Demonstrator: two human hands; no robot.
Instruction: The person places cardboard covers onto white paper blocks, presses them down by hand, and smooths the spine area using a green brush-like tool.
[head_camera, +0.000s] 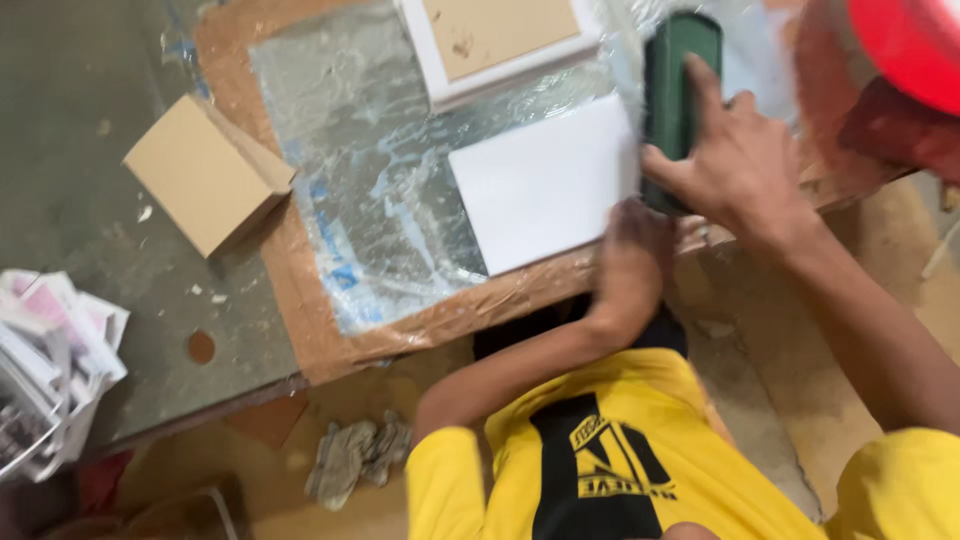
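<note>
Workshop bench, grey top, seen from above; a brown board (300, 290) wrapped in crinkled clear plastic film lies across it, glue-smeared and shiny. On the film, toward the right, sits a white card sheet (540, 185), flat, its right edge touching a dark green roller block (675, 90). Right hand (745, 165) is clamped over the green block, index finger stretched along its top, thumb at the near end. Left hand (632, 265) rests at the sheet's near right corner, on the board's edge; blurred, so whether its fingers pinch anything I cannot tell. The sheet looks light, thin and bendable, likely tacky underneath; best taken by a free corner or edge. Far side: a white-framed tan panel (500, 35). Left: a small cardboard box (205, 175), and a stack of printed papers (50, 350). Rag (355, 455) on the floor below.
</note>
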